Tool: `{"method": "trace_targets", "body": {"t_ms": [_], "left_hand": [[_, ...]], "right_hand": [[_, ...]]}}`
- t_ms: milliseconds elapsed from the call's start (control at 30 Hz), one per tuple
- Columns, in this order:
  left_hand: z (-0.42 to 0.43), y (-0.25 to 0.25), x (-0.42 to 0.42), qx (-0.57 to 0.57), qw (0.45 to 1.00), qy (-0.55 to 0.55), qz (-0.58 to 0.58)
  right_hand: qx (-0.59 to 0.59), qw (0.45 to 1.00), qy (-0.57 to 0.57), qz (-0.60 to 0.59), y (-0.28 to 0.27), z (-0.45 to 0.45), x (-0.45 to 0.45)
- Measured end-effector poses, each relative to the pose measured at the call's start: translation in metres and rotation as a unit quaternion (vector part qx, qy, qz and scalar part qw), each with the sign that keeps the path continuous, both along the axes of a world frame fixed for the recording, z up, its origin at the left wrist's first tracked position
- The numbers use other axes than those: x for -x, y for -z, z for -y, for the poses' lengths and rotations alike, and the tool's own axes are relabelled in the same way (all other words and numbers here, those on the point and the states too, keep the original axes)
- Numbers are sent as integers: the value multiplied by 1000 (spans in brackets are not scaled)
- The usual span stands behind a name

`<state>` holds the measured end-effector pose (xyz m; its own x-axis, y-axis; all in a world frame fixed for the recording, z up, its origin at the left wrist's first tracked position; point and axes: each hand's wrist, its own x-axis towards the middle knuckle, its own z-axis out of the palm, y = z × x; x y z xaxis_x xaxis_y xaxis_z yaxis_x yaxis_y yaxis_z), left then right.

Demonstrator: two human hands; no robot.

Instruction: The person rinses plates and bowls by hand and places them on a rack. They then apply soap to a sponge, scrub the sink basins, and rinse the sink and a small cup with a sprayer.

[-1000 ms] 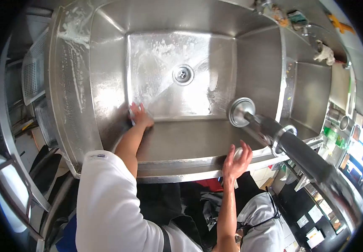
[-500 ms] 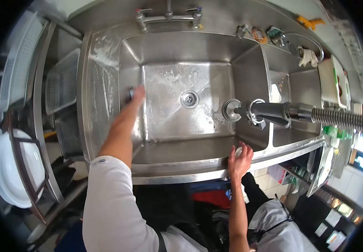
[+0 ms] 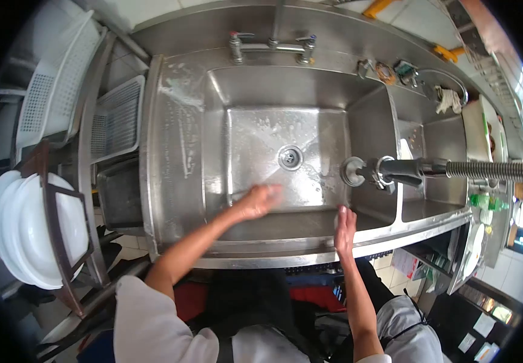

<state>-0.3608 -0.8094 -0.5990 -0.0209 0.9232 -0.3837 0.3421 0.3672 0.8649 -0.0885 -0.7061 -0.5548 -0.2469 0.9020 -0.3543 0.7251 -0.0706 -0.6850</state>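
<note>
far left, white dishes [image 3: 16,233] sit stacked behind a brown frame [image 3: 83,264], the camera now showing more of them than a second ago. above, a pale perforated basket [image 3: 37,103]; next to it, a second basket [image 3: 119,115], its slatted base showing, and below that a dark metal pan [image 3: 125,193].

on to the worktop [image 3: 176,160], streaked with dried-looking suds, and into the large basin [image 3: 291,88], the steel one both hands are working around. and here's the change: the left hand [image 3: 261,201] has come off the left wall and is now out over the front of the floor, smeared by motion. can't tell how far its fingers are open, or whether they hold anything. right of it, the drain [image 3: 290,157]; the suds on the floor look thinner than half a second ago.

the right hand [image 3: 345,230] is at the front edge, fingers now stretched straight and close together where they were curled around something pale; can't tell if they keep hold of it. the sprayer [image 3: 394,169] hangs over the divider.

further right, the small basin [image 3: 446,136] has specks on its floor, then a white tub [image 3: 473,127] with brownish contents.
</note>
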Motion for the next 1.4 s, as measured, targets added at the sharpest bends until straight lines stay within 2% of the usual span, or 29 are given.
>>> {"method": "trace_targets", "body": {"t_ms": [67, 133, 167, 233, 267, 300, 333, 400, 433, 467, 533, 567, 600, 633, 733, 767, 800, 867, 900, 967, 1000, 1067, 1133, 1200, 1233, 1300, 1333, 1367, 1400], "left_hand": [[23, -48, -27, -3, 987, -5, 161], [46, -30, -45, -60, 974, -105, 190], [52, -14, -43, -141, 954, -198, 178], [54, -31, -1, -99, 913, -367, 151], [55, -33, 23, -91, 886, -435, 131], [60, -26, 47, -132, 874, -458, 91], [68, -18, 69, -168, 860, -479, 53], [75, -22, 115, -229, 834, -484, -134], [81, -16, 142, -180, 835, -489, -177], [86, -7, 165, -135, 830, -494, -219], [95, 14, 197, -62, 834, -527, -152], [91, 15, 195, -27, 799, -595, -88], [113, 48, 209, -34, 812, -564, -149], [94, 22, 194, 13, 791, -596, -139], [85, 19, 189, 8, 773, -604, -192], [80, 8, 189, -12, 796, -580, -175], [77, 6, 187, -35, 812, -561, -154], [77, 11, 186, -50, 814, -554, -168], [76, 13, 187, -72, 811, -552, -178], [78, 14, 187, -72, 815, -541, -195], [79, 16, 188, -74, 816, -534, -207], [77, 15, 185, -64, 813, -541, -205], [78, 16, 187, -64, 807, -551, -202], [85, 24, 189, -80, 816, -524, -231], [92, 30, 192, -87, 821, -503, -255], [85, 25, 190, -71, 819, -511, -252], [83, 21, 189, -58, 814, -519, -255], [85, 20, 187, -50, 815, -516, -258], [84, 20, 188, -49, 818, -503, -274]], "right_hand": [[-14, 993, -58, -106, 19, 17, 51], [16, 979, -80, -189, 22, 42, 119], [78, 956, -100, -265, 20, 50, 148], [148, 919, -117, -346, 13, 59, 190], [268, 873, -156, -376, 9, 59, 205], [383, 812, -196, -395, 9, 56, 218], [389, 810, -195, -394, 16, 57, 227], [202, 868, -306, -336, 36, 59, 244], [45, 869, -403, -283, 81, 53, 244], [-13, 858, -483, -177, 142, 52, 232], [-133, 771, -623, 14, 218, 42, 190], [-133, 746, -653, 11, 253, 39, 166], [-139, 718, -682, 7, 285, 29, 154], [-143, 720, -679, 2, 319, 16, 149], [-166, 641, -746, -73, 383, 3, 182], [-181, 773, -602, -77, 382, 15, 218], [-192, 873, -443, -73, 380, 20, 259], [-160, 918, -308, -193, 376, 37, 350], [-25, 946, -122, -298, 371, 45, 399], [76, 912, 14, -403, 324, 6, 459], [45, 902, -15, -429, 294, -6, 471], [-14, 933, -120, -340, 205, -11, 454], [119, 927, -183, -306, 164, 23, 398], [162, 908, -145, -359, 175, 61, 361], [102, 931, -145, -319, 215, 61, 372], [86, 968, -118, -204, 308, 35, 423], [101, 957, -18, -271, 288, -5, 464], [-32, 945, 44, -323, 295, -27, 511], [-11, 933, 55, -356, 239, -41, 518]]}}
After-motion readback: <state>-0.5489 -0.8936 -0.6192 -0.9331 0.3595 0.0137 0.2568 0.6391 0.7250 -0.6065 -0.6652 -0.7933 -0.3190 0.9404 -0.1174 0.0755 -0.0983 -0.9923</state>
